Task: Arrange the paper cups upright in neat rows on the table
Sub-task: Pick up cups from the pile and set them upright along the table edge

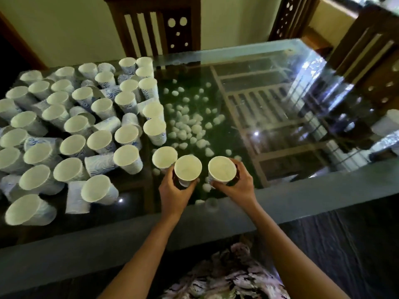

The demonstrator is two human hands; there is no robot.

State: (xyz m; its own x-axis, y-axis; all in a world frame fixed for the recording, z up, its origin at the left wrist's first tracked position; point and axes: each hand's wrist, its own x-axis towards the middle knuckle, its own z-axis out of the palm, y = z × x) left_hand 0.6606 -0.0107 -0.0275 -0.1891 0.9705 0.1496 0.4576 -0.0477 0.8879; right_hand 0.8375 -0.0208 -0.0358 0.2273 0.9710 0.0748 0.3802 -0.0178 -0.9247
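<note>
A person's left hand (176, 194) curls around one upright paper cup (187, 169) and the right hand (237, 186) wraps a second cup (222, 169), side by side near the glass tabletop's (302, 201) near edge. A third cup (164, 156) stands just beside the left one. A crowd of cups (72, 145), some upright and some toppled, fills the tabletop's left half.
</note>
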